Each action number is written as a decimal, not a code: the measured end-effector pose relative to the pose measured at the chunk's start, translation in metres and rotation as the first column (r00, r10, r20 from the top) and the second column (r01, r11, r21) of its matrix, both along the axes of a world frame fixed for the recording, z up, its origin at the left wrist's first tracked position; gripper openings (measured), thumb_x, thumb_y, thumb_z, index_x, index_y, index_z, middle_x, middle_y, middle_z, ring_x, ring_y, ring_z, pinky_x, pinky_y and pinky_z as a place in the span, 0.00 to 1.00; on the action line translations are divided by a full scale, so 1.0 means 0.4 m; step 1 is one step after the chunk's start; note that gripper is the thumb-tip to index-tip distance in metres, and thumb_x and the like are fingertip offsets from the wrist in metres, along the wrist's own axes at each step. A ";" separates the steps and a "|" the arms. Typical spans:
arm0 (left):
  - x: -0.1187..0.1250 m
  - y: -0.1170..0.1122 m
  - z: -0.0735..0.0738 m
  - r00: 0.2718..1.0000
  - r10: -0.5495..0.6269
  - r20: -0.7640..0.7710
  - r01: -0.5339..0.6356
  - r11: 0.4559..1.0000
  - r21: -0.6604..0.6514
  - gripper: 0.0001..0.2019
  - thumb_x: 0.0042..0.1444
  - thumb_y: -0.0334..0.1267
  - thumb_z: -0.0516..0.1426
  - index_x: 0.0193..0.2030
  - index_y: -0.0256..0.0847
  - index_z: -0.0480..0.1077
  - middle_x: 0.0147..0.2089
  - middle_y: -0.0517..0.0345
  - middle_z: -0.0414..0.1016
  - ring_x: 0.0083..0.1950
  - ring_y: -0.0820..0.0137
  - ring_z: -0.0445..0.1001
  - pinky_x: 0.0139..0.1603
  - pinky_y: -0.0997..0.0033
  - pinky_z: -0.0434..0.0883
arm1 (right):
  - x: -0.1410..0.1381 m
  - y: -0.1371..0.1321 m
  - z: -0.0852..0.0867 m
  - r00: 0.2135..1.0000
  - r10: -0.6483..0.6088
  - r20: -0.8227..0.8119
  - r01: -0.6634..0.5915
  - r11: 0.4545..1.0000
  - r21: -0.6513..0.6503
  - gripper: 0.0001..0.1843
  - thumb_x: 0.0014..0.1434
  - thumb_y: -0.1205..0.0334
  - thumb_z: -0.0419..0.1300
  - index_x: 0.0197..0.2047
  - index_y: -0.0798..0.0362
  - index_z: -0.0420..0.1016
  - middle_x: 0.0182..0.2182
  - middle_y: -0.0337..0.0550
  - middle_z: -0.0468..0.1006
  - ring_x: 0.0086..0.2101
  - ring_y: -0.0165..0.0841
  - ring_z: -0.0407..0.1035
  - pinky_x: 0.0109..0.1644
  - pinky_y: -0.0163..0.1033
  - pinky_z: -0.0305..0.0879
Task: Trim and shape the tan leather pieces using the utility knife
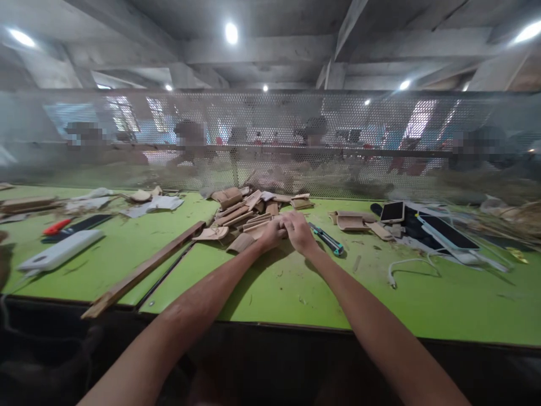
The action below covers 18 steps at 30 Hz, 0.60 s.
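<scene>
Both my arms reach forward over a green table [296, 287]. My left hand [271, 232] and my right hand [298, 230] meet knuckle to knuckle at the near edge of a pile of tan wooden pieces [245, 211]. The fingers of both hands are curled shut on pieces from the pile; what exactly lies under them is hidden. A teal utility knife [326, 239] lies just right of my right hand.
A long wooden strip [141, 270] runs diagonally at the left. A white power bank [59, 251] and red tool [57, 226] lie far left. Phones [393, 212], a tablet [448, 232] and a white cable [408, 265] sit right. A perforated metal screen [270, 141] backs the table; people work behind it.
</scene>
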<state>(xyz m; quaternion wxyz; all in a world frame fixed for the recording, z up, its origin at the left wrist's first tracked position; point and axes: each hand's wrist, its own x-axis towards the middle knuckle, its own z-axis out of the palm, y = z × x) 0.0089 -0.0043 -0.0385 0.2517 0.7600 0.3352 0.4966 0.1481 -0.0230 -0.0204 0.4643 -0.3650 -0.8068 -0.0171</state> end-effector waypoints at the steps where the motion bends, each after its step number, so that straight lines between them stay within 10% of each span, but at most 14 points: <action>1: -0.001 -0.002 0.001 1.000 -0.001 -0.012 0.001 1.000 -0.012 0.03 0.44 0.29 0.55 0.28 0.38 0.66 0.34 0.56 0.73 0.38 0.68 0.67 0.46 0.66 0.70 | 0.003 0.003 -0.002 0.999 -0.032 -0.040 0.032 0.999 -0.018 0.24 0.73 0.54 0.43 0.49 0.52 0.79 0.47 0.53 0.80 0.50 0.43 0.70 0.59 0.49 0.64; 18: 0.001 0.006 -0.017 1.000 -0.007 -0.025 0.006 1.000 -0.028 0.03 0.48 0.33 0.55 0.27 0.38 0.65 0.30 0.60 0.69 0.35 0.70 0.63 0.42 0.68 0.67 | 0.011 -0.001 -0.002 0.997 -0.066 -0.030 0.067 0.998 0.006 0.23 0.72 0.56 0.43 0.46 0.50 0.80 0.43 0.51 0.81 0.47 0.44 0.71 0.58 0.50 0.65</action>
